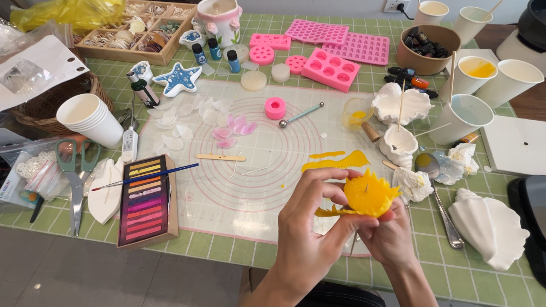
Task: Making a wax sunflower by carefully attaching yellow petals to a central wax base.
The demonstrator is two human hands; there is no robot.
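Observation:
Both my hands hold a yellow wax flower (368, 196) with jagged petals and a small wick in its middle, above the near edge of a translucent round-marked mat (267, 142). My left hand (310, 227) pinches the flower's left side with thumb and fingers. My right hand (389, 233) cups it from below and the right. Two strips of yellow wax (336, 161) lie on the mat just beyond the flower.
A pastel box (145, 200) with a paintbrush (145, 176), scissors (74, 176) and stacked paper cups (91, 119) lie left. Pink silicone moulds (330, 68), white shell shapes (401, 105), several cups (463, 116), a spoon (438, 193) and a brown bowl (426, 48) crowd the back and right.

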